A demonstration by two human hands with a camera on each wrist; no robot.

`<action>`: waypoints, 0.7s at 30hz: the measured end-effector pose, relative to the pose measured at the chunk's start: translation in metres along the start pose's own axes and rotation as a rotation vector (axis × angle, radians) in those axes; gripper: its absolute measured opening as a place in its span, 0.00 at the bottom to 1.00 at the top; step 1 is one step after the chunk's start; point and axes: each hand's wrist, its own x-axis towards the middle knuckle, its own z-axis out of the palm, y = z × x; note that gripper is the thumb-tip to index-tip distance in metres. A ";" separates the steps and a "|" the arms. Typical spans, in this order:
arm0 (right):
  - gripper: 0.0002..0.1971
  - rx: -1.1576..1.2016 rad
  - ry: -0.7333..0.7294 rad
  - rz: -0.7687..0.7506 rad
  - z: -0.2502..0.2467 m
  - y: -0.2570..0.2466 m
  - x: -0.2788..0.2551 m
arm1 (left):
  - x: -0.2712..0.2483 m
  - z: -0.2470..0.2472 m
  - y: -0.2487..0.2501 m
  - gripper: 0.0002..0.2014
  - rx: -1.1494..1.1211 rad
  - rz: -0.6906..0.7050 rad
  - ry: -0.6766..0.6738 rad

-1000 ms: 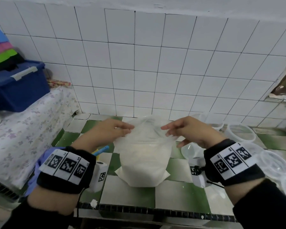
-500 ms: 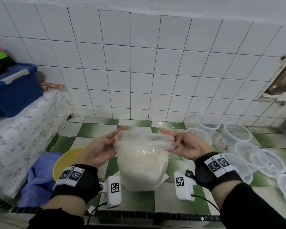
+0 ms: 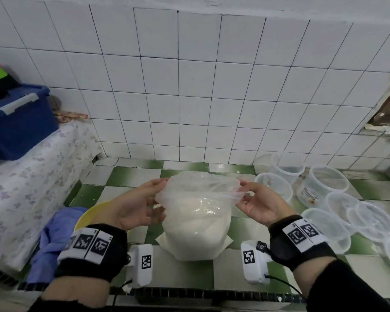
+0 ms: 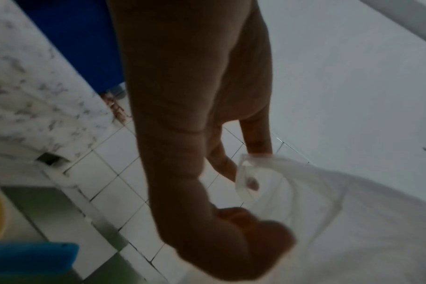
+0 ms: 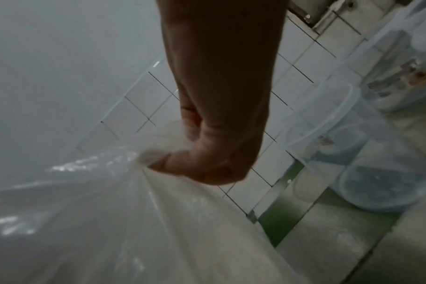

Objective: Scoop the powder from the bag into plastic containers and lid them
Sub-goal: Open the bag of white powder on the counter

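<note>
The tabletop carries the bag at centre, upright and heaped with white powder, none of it scooped out as far as can be seen. The containers stand empty at the right, lids off. The left hand and right hand each pinch the bag's mouth, spreading it open. Scooping and lidding all remain.

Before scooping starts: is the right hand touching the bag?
Touching. Right wrist view shows the right hand pinching the bag rim between thumb and finger.
</note>
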 end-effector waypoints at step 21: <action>0.15 -0.016 -0.036 -0.091 -0.009 0.017 0.002 | 0.010 -0.005 -0.034 0.30 -0.597 0.133 -0.124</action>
